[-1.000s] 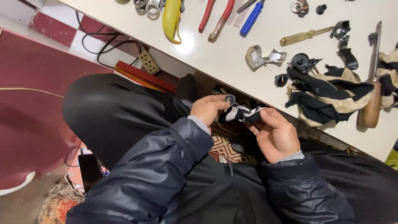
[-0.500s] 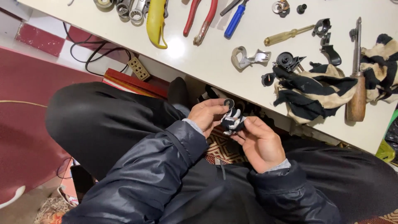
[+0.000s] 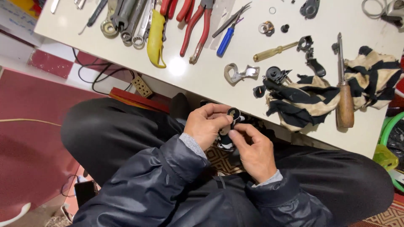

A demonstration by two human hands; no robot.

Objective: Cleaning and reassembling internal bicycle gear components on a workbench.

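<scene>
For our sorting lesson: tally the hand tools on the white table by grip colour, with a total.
Red grips: 2
Yellow grips: 2
Blue grip: 1
Wooden grip: 1
Total: 6

We look down on a white worktable (image 3: 198, 80) that runs across the top of the view, its surface bright with a glare spot near the front edge. Below it we see a dark red floor (image 3: 29, 138) with a band of white and red tiles (image 3: 46, 63) along the table's side. A black cable (image 3: 90, 77) loops over the tiles to a beige socket strip (image 3: 142, 86), and a patterned rug (image 3: 391, 216) shows at the lower right
</scene>
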